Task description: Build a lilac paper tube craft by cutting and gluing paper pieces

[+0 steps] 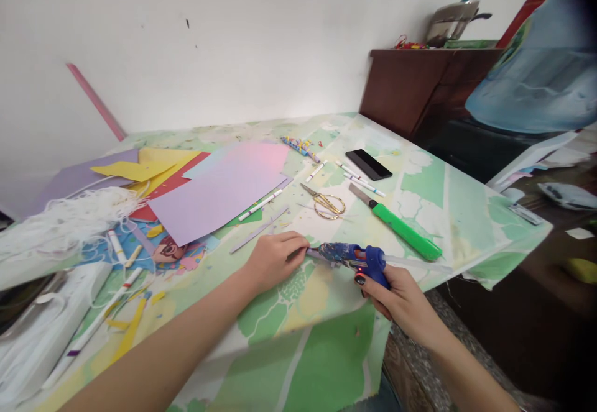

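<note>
My right hand (396,294) is wrapped round the handle of a blue hot glue gun (373,263), its small red light glowing. A clear glue stick (415,264) pokes out of the gun's back end. The nozzle points left, close to the fingertips of my left hand (278,255). Those fingers are pinched on a narrow purple paper strip (316,253), mostly hidden by the hand and the gun. Beyond the gun lie gold-handled scissors (329,204) and a green utility knife (405,232) with its blade out.
Purple paper sheets (219,204) lie at the left, by a heap of white yarn (69,219) and a white power strip (60,331). White paper sticks (364,183), a black phone (368,164) and a decorated blue stick (298,146) lie farther back. A large water bottle (541,82) stands right.
</note>
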A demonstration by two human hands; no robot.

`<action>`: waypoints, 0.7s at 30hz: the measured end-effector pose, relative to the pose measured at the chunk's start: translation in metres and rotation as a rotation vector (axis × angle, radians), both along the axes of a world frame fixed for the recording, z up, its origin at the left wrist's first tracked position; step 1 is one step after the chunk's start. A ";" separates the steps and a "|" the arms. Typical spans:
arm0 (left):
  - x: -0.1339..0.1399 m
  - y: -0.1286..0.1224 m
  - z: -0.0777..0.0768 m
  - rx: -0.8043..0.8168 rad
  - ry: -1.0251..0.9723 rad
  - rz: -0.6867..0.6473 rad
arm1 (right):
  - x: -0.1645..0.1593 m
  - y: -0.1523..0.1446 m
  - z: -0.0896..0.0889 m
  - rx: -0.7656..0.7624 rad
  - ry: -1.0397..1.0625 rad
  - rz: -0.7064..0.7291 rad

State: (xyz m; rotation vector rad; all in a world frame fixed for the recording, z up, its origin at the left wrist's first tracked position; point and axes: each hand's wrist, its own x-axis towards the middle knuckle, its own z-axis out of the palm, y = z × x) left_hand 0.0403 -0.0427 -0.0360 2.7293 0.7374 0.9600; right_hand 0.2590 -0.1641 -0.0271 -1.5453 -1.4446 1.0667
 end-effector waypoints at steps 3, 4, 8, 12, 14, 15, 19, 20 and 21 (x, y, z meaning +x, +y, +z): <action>0.000 0.001 0.000 0.007 -0.006 -0.010 | 0.001 0.000 -0.001 -0.009 -0.021 -0.003; 0.000 0.001 -0.001 0.009 -0.009 -0.014 | 0.001 0.000 -0.001 -0.013 -0.022 -0.002; 0.000 0.002 -0.001 0.016 -0.015 -0.023 | 0.001 0.001 -0.004 0.004 -0.036 0.006; 0.000 0.002 0.000 0.020 -0.006 -0.026 | 0.002 0.001 -0.006 0.003 -0.037 0.003; 0.000 0.002 0.000 0.027 -0.007 -0.026 | 0.001 0.001 -0.006 -0.006 -0.037 0.001; -0.001 0.002 0.000 0.031 -0.009 -0.025 | 0.001 0.001 -0.005 -0.009 -0.038 -0.001; -0.001 0.002 -0.001 0.041 -0.014 -0.033 | 0.001 0.000 -0.005 -0.020 -0.034 -0.007; -0.001 0.003 -0.001 0.040 -0.013 -0.036 | 0.001 0.000 -0.005 -0.024 -0.032 -0.007; -0.001 0.003 -0.001 0.038 -0.013 -0.037 | 0.002 0.000 -0.005 -0.030 -0.029 -0.006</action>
